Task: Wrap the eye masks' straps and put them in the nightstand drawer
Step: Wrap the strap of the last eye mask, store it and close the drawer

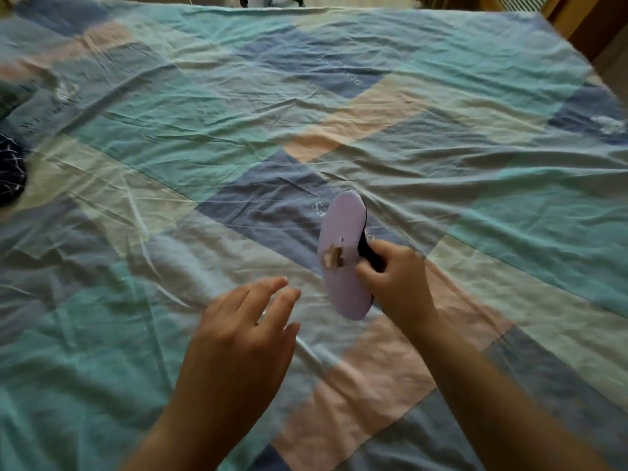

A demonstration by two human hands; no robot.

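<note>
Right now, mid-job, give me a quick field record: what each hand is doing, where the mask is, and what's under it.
right hand: fingers closed on the eye mask
eye mask: purple, held upright on its long axis, above the bed sheet
strap: dark, showing behind the mask at the right hand; wrapped or not, cannot tell
left hand: open, empty, beside the mask, not touching
bed sheet: patchwork, wrinkled
nightstand drawer: not in view

The bed [170, 147] lies open on nearly every side, only rumpled sheet. A dark bundle [10, 175] sits at its far left edge, well apart from the hands. Between the left hand [238, 334] and the mask [343, 256] is a narrow clear gap.
</note>
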